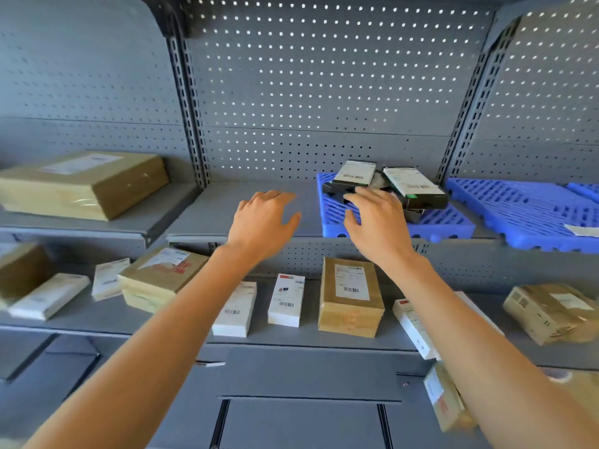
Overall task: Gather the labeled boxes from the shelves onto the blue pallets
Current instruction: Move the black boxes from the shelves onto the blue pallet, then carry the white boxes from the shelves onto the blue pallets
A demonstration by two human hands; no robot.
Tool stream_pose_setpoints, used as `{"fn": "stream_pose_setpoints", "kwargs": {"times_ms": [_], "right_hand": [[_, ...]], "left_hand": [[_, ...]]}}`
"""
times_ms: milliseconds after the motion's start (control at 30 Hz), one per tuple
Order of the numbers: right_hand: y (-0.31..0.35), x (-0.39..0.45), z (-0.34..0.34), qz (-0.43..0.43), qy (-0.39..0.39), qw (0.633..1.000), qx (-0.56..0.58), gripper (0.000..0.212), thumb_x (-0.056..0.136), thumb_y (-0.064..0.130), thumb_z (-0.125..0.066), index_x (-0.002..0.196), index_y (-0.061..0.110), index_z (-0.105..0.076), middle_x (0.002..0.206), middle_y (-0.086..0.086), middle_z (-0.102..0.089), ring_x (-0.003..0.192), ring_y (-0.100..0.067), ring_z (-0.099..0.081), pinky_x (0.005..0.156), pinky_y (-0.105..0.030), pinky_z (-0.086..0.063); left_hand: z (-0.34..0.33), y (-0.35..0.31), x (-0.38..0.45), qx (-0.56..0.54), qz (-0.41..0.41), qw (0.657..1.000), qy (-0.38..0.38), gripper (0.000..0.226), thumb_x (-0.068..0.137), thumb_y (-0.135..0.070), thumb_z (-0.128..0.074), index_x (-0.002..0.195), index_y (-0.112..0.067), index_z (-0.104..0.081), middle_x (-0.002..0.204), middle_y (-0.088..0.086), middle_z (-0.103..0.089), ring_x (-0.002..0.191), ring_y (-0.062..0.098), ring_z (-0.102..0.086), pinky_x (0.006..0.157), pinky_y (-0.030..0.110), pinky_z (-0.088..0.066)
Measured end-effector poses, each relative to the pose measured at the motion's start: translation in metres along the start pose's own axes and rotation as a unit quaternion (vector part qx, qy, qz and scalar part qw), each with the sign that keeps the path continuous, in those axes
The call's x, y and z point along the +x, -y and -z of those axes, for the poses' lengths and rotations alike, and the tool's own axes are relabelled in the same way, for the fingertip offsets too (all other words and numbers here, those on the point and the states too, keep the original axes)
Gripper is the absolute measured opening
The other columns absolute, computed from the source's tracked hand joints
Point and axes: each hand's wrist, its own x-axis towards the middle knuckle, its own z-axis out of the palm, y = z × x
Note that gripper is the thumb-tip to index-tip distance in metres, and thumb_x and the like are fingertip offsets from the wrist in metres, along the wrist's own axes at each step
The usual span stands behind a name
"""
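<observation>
Labeled boxes already gathered number two, possibly three: two black boxes with white labels (353,181) (416,189) lie on the nearer blue pallet (444,222) on the upper shelf (227,205), overlapping one another untidily, with what seems a further dark item beneath them. A second blue pallet (518,209) sits just to the right and carries only a loose slip of paper at its near edge.

Right hand (377,222): fingers spread and relaxed, fingertips touching or just beside the left black box; whether contact is made cannot be told. It holds nothing. Left hand (262,222): also spread, hovering over the bare shelf left of the pallet, holding nothing.

Step in hand, as judged: a deposit on the pallet is finishing, with the stack perhaps being nudged square.

Outstanding stock: on the lower shelf (291,338), a brown carton (350,299), two white boxes (287,299) (235,311), a tilted brown carton (162,277) further left, and a crumpled parcel (551,312) far right. A large flat carton (84,184) rests on the upper shelf, far left.

Next move, as judged: both hands drop to the lower shelf, and the brown carton directly below the pallet is the nearest candidate. It calls for a firm grip across its width and a lift clear of the upper shelf lip before placing it beside, not atop, the unsteady black pair.
</observation>
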Motion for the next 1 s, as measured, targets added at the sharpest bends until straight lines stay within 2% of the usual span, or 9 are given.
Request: {"fn": "stream_pose_setpoints", "kwargs": {"times_ms": [100, 233, 400, 633, 767, 1000], "right_hand": [[0.057, -0.008, -0.006, 0.006, 0.038, 0.998, 0.048, 0.035, 0.094, 0.019, -0.061, 0.126, 0.010, -0.067, 0.130, -0.012, -0.065, 0.125, -0.032, -0.056, 0.106, -0.052, -0.042], [0.139, -0.022, -0.010, 0.029, 0.089, 0.992, 0.082, 0.038, 0.098, 0.024, -0.056, 0.134, 0.015, -0.062, 0.142, -0.010, -0.057, 0.133, -0.031, -0.049, 0.110, -0.046, -0.037], [0.243, -0.042, -0.009, 0.095, 0.123, 0.979, 0.135, 0.037, 0.099, 0.022, -0.055, 0.135, 0.013, -0.061, 0.138, -0.008, -0.060, 0.128, -0.030, -0.051, 0.105, -0.041, -0.041], [0.368, -0.051, -0.018, 0.176, 0.165, 0.948, 0.209, 0.037, 0.099, 0.024, -0.054, 0.135, 0.016, -0.061, 0.137, -0.001, -0.061, 0.130, -0.025, -0.050, 0.106, -0.038, -0.042], [0.427, -0.048, -0.033, 0.206, 0.191, 0.929, 0.239, 0.039, 0.100, 0.025, -0.054, 0.138, 0.017, -0.059, 0.142, -0.003, -0.058, 0.132, -0.024, -0.049, 0.110, -0.038, -0.038], [0.513, -0.022, -0.079, 0.251, 0.221, 0.898, 0.286, 0.040, 0.099, 0.024, -0.055, 0.138, 0.018, -0.059, 0.140, -0.003, -0.058, 0.130, -0.023, -0.051, 0.109, -0.043, -0.043]], "left_hand": [[0.030, 0.036, -0.043, 0.004, 0.020, 1.000, -0.001, 0.047, 0.100, -0.040, -0.054, 0.144, -0.025, -0.051, 0.143, 0.002, -0.057, 0.132, 0.030, -0.049, 0.107, 0.048, -0.039], [0.074, 0.083, -0.105, 0.022, 0.066, 0.998, -0.010, 0.045, 0.100, -0.040, -0.055, 0.142, -0.025, -0.054, 0.143, 0.002, -0.057, 0.131, 0.028, -0.051, 0.106, 0.047, -0.041], [0.125, 0.141, -0.178, 0.032, 0.125, 0.991, -0.023, 0.039, 0.099, -0.041, -0.055, 0.136, -0.027, -0.059, 0.136, 0.000, -0.062, 0.122, 0.027, -0.057, 0.101, 0.046, -0.048], [0.185, 0.211, -0.258, 0.062, 0.192, 0.978, -0.043, 0.043, 0.098, -0.041, -0.055, 0.137, -0.023, -0.059, 0.134, 0.000, -0.063, 0.124, 0.026, -0.056, 0.102, 0.049, -0.047], [0.209, 0.249, -0.286, 0.072, 0.244, 0.965, -0.059, 0.044, 0.099, -0.041, -0.055, 0.140, -0.024, -0.057, 0.140, 0.000, -0.060, 0.125, 0.025, -0.056, 0.103, 0.044, -0.048], [0.233, 0.327, -0.308, 0.111, 0.308, 0.941, -0.079, 0.039, 0.098, -0.045, -0.055, 0.133, -0.031, -0.060, 0.137, -0.003, -0.062, 0.120, 0.025, -0.059, 0.099, 0.046, -0.051]]}}
